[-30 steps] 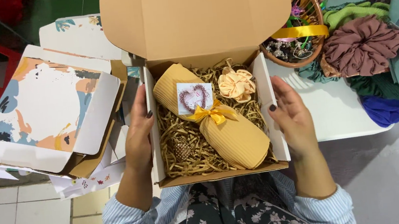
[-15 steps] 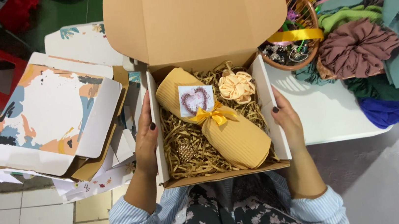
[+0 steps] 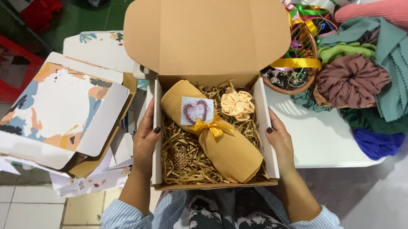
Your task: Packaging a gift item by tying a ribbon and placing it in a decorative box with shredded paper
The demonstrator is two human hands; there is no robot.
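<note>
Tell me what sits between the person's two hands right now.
In the head view, the open cardboard box lies between the left hand and right hand. Inside are a rolled mustard cloth with a yellow bow, a small card, a cream scrunchie and paper shreds.

An open brown cardboard box [image 3: 201, 44] stands in the middle, its lid raised at the back. Inside it, a small white square card [image 3: 196, 110] with a dark heart lies on a yellow roll. To the left lie flat white boxes [image 3: 58, 119] printed with blue and orange patches.
</note>
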